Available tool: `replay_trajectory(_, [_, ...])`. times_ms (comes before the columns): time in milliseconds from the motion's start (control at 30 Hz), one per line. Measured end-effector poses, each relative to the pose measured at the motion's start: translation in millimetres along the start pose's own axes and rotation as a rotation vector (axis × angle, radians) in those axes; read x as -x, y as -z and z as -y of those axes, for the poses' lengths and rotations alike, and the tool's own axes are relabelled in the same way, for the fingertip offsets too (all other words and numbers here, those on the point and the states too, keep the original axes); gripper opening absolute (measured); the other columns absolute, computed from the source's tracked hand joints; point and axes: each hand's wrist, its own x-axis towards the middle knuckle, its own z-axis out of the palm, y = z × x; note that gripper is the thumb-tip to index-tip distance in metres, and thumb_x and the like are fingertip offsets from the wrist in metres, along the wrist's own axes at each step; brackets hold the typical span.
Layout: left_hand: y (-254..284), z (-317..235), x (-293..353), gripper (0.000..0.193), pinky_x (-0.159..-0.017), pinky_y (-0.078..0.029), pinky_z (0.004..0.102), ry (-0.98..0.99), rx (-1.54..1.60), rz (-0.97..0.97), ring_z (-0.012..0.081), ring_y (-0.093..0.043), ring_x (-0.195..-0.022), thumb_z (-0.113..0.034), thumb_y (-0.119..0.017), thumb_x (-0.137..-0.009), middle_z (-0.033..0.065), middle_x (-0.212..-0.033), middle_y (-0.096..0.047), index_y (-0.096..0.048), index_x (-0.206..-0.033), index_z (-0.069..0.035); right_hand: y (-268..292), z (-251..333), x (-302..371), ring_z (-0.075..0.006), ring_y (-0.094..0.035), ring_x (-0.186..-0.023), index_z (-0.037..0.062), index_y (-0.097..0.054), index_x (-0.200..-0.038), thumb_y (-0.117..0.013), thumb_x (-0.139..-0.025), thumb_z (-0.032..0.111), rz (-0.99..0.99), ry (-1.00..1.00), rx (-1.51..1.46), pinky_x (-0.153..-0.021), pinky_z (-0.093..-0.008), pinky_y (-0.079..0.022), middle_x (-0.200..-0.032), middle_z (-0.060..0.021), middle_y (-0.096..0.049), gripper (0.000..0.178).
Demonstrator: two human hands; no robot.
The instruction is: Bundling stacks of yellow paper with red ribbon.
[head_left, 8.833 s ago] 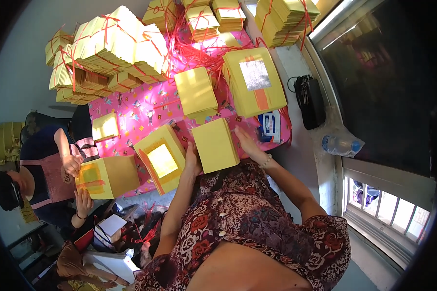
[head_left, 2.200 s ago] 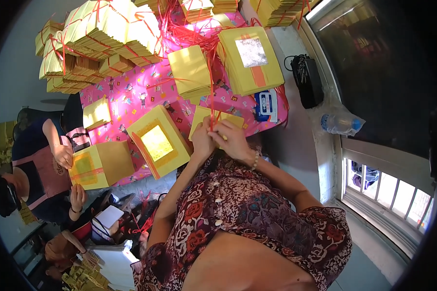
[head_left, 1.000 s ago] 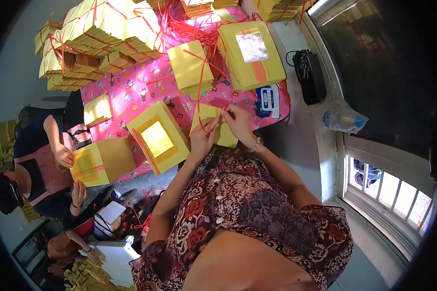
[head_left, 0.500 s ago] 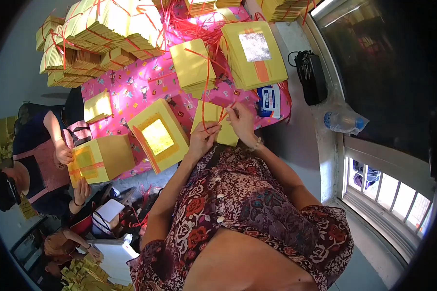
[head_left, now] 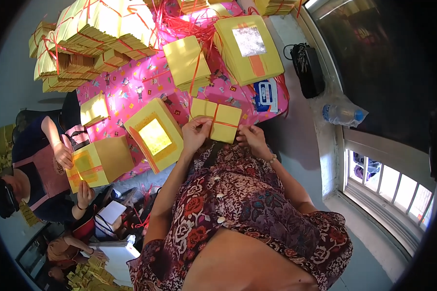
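Note:
A small square bundle of yellow paper (head_left: 228, 112) lies at the table's near edge, in front of my body. A red ribbon (head_left: 228, 123) crosses over its top in both directions. My left hand (head_left: 196, 135) is closed at the bundle's left edge, thumb and fingers pinching it. At the right near corner, my right hand (head_left: 253, 137) is closed with its fingertips on the bundle where the ribbon meets the edge. Whether those fingertips also pinch the ribbon is hard to make out.
Further off stand a yellow stack (head_left: 187, 60), a larger stack (head_left: 267, 63) and many tied bundles (head_left: 102, 29). A blue-white packet (head_left: 266, 96) lies right. Left, a co-worker's hands (head_left: 63, 154) hold another yellow stack (head_left: 102, 162). A bagged bottle (head_left: 344, 114) rests by the window.
The ribbon strands, earlier held raised between my hands, now lie across the bundle. My hands have moved apart to its two sides. The bundle appears turned.

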Motion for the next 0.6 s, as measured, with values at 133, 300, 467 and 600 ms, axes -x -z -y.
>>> replay_trajectory(133, [6, 2, -3, 0.012, -0.076, -0.047, 0.0239, 0.047, 0.010, -0.047, 0.0111, -0.061, -0.080, -0.005, -0.061, -0.086, 0.0060, -0.088, -0.067, -0.068, -0.092, 0.002, 5, 4, 1, -0.0096, -0.059, -0.058, 0.0021, -0.058, -0.093, -0.062, -0.089, 0.029, 0.059, -0.030, 0.090, -0.048, -0.0227, -0.049, -0.076, -0.0031, -0.060, 0.028])
replay_trajectory(300, [8, 9, -3, 0.016, -0.076, -0.047, 0.0231, 0.067, 0.083, -0.058, 0.0112, -0.061, -0.079, -0.008, -0.058, -0.090, 0.0054, -0.088, -0.067, -0.068, -0.096, 0.002, 4, 1, 5, -0.0099, -0.057, -0.053, 0.0024, -0.058, -0.094, -0.061, -0.089, 0.029, 0.069, 0.016, 0.144, -0.046, -0.0246, -0.048, -0.071, -0.0044, -0.060, 0.028])
replay_trajectory(467, [7, 14, -6, 0.020, -0.073, -0.049, 0.0228, 0.161, 0.164, -0.138, 0.0099, -0.061, -0.077, -0.014, -0.057, -0.092, 0.0062, -0.089, -0.067, -0.066, -0.097, 0.004, 5, 9, 7, -0.0113, -0.059, -0.057, 0.0030, -0.057, -0.093, -0.061, -0.089, 0.029, 0.076, -0.015, 0.230, -0.046, -0.0252, -0.049, -0.072, -0.0045, -0.060, 0.026])
replay_trajectory(600, [6, 9, -9, 0.020, -0.072, -0.049, 0.0213, 0.173, 0.155, -0.152, 0.0091, -0.061, -0.075, -0.014, -0.057, -0.092, 0.0061, -0.087, -0.067, -0.066, -0.096, 0.003, 13, -8, -12, -0.0125, -0.060, -0.059, 0.0037, -0.058, -0.094, -0.062, -0.088, 0.028, 0.069, -0.090, 0.147, -0.048, -0.0263, -0.051, -0.073, -0.0044, -0.060, 0.025])
